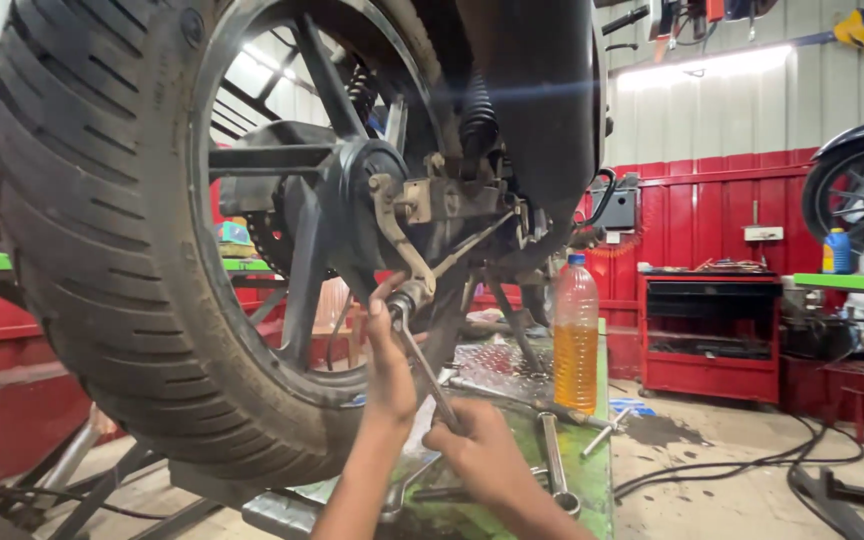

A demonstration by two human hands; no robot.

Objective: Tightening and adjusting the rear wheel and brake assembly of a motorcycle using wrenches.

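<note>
fingers (388, 292) over green lift table (592, 470), red workshop

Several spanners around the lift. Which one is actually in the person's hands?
The spanner slanting up to the brake arm nut under the rear hub: right hand grips its lower end, left hand steadies its head. The other spanners lie flat on the green lift table.

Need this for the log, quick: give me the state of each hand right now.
Left hand: fingertips closed on the wrench head at the brake lever nut.
Right hand: closed around the wrench handle, lower end.
</note>
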